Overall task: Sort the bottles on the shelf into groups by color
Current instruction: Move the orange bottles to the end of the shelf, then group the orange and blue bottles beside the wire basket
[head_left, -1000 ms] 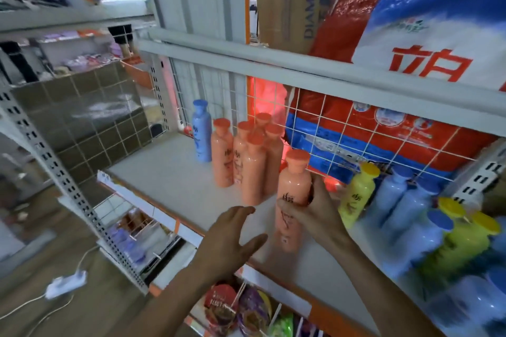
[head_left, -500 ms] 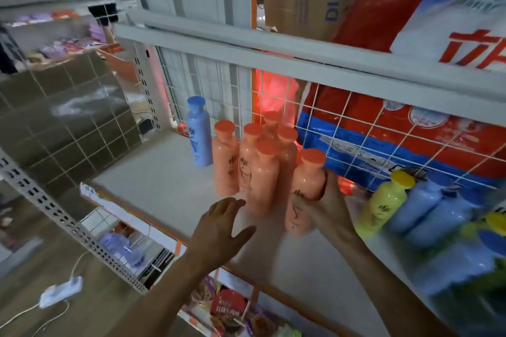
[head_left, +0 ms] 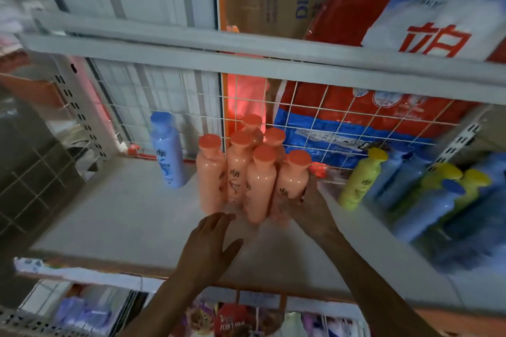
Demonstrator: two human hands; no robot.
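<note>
Gripping with the right hand (head_left: pixel 310 208) low on the rightmost orange bottle (head_left: pixel 291 180), fingers curled round its far side. Hovering with the left hand (head_left: pixel 210 238), fingers spread and holding nothing, just in front of the orange group (head_left: pixel 235 172) at the middle of the shelf (head_left: pixel 109 213).

Most likely step: setting that bottle in with its own colour. To do it well: keep it upright, slide rather than lift, press it snug against its neighbour, use the spread left hand as a stop against toppling the front row, and let go only once flat on its base.

Counting: 6 orange bottles, all upright and bunched. 1 blue bottle (head_left: pixel 167 153) alone to the left, apart from the group. 3 yellow caps to the right, 1 on the yellow bottle (head_left: pixel 357 183) nearest the right hand, mixed among leaning blue ones too blurred to count surely, at least 3.
</note>
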